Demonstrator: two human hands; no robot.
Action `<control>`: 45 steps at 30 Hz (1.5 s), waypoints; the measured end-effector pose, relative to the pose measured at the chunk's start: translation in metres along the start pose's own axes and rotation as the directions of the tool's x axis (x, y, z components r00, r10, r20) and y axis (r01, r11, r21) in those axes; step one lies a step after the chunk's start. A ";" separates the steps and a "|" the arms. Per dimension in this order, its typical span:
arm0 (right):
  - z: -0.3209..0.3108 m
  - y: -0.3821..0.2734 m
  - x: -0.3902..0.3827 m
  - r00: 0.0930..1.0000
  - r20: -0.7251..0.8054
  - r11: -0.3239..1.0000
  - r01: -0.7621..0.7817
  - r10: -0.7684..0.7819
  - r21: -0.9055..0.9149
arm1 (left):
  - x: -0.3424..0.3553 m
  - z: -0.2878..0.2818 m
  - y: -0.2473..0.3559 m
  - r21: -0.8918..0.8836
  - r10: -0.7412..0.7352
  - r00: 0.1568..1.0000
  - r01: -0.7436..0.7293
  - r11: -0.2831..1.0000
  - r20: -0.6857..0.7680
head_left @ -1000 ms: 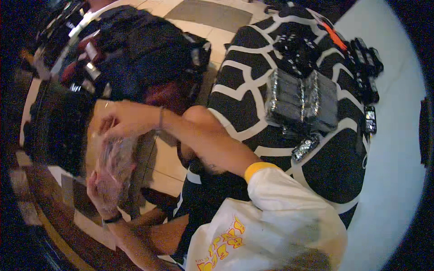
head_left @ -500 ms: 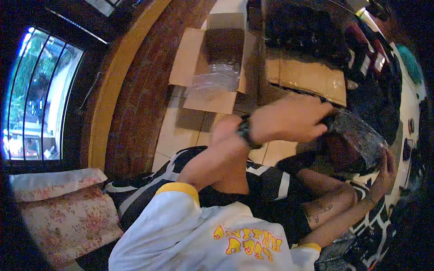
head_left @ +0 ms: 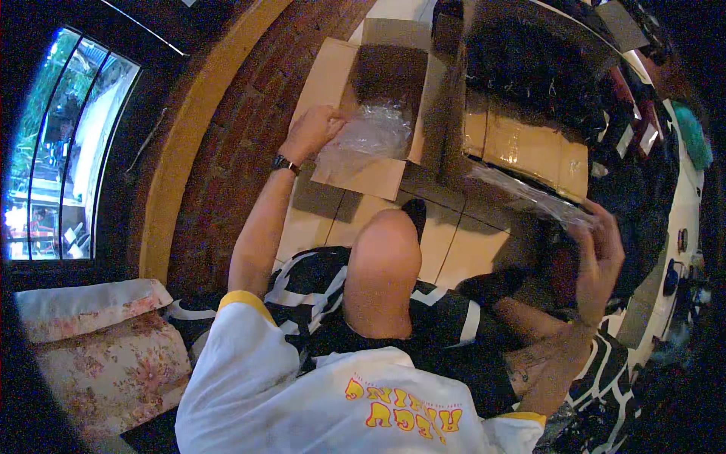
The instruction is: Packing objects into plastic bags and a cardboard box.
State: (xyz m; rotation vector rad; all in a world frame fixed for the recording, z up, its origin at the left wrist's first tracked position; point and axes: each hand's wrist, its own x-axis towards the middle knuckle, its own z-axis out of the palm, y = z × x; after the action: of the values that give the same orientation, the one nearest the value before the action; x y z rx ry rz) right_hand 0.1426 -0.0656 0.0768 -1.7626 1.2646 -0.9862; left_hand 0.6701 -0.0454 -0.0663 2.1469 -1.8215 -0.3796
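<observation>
While the right hand [head_left: 599, 253] at mid right is gripping one end of a long clear plastic bag [head_left: 529, 198], its fingers are curling around it. Farther up, left hand [head_left: 308, 132] is pinching crumpled clear plastic [head_left: 370, 132] at the open cardboard box [head_left: 393, 57], upper centre.

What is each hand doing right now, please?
Left hand: closed on a clear plastic bag at the open cardboard box.
Right hand: closed on the end of a flat clear plastic packet.
</observation>
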 end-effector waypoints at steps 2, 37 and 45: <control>0.023 -0.018 0.003 0.993 0.118 0.999 0.027 -0.022 -0.040 | 0.008 0.001 0.008 -0.021 -0.035 0.997 0.034 0.999 -0.076; 0.242 -0.025 0.060 0.627 0.524 0.547 0.773 -0.577 -0.323 | 0.009 -0.007 0.036 -0.470 -0.127 0.975 0.199 0.860 0.180; 0.276 -0.030 0.071 0.609 0.730 0.593 0.724 -0.310 -0.352 | 0.011 -0.001 0.047 -0.409 0.091 0.995 -0.097 0.907 -0.034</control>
State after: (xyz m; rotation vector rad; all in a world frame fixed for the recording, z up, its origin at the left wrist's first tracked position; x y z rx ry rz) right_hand 0.4160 -0.0906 -0.0038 -2.8306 0.6072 -0.1664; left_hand 0.6301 -0.0630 -0.0469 1.7626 -1.6515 -0.6577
